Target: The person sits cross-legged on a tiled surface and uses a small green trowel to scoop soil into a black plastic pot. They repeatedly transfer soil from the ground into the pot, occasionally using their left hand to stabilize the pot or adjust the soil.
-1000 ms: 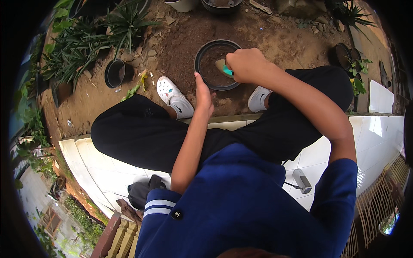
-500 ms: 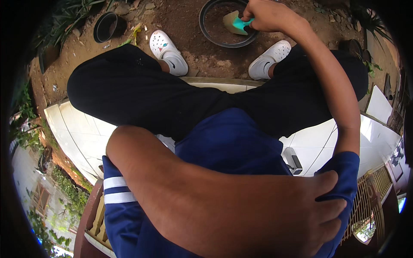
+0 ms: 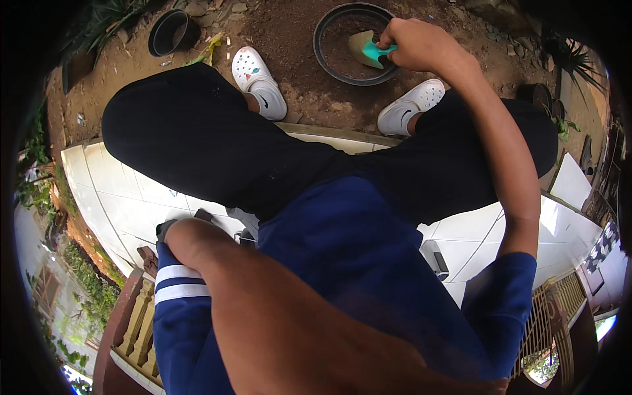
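Note:
My right hand is closed around the turquoise handle of a small trowel. The soil-smeared blade lies over the inside of a round black pot, where brown soil shows. Whether the blade touches that soil, I cannot tell. The pot stands on the ground just beyond my feet. My left forearm crosses in front of my blue shirt toward the lower right. At its end the left hand is hidden or cut off by the lower edge, so its fingers do not show.
A second black pot stands at the far left, near spiky plants. My white clogs rest on bare soil on either side of the nearer pot. I sit on a white tiled ledge; a small grey-black device lies on it at right.
The left hand has slid down from my right upper arm, and its fingers no longer show. My right hand and the trowel have shifted slightly within the view, as has the pot.

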A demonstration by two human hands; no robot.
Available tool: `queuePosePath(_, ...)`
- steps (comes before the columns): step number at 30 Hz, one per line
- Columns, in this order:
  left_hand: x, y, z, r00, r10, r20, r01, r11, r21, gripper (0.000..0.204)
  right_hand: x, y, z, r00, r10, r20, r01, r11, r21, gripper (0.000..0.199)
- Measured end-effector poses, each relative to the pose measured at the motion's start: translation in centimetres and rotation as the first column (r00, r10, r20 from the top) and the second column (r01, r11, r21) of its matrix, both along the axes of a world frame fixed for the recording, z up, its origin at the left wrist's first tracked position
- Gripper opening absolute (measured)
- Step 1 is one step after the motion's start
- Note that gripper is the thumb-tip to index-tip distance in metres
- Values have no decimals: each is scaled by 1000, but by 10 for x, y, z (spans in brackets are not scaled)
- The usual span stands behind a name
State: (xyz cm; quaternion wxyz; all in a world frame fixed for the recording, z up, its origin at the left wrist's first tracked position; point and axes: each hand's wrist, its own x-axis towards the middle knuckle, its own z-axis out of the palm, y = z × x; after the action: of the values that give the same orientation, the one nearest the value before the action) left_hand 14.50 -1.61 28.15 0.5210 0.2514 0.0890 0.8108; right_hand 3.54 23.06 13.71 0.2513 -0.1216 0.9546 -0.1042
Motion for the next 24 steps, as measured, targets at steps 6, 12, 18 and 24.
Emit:
queuePosePath(6, -18, -113, -31, 482, 861, 164, -798, 508, -325, 26, -5, 3, 5, 996, -1, 89, 2, 1000, -11, 31)
queuePosePath(12, 26, -149, -83, 178, -331, -927, -762, -642, 83, 62, 7, 5, -1, 996, 66, -65, -67, 998, -14, 14)
queuePosePath(18, -21, -122, -100, 209, -595, -776, -635, -686, 355, 91, 14, 2, 36, 991, 37, -126, -45, 997, -63, 13)
queuePosePath(24, -100, -133, -64, 343, -709, -616, -660, -648, 379, 61, 15, -10, 4, 992, 2, -125, -8, 999, -45, 15)
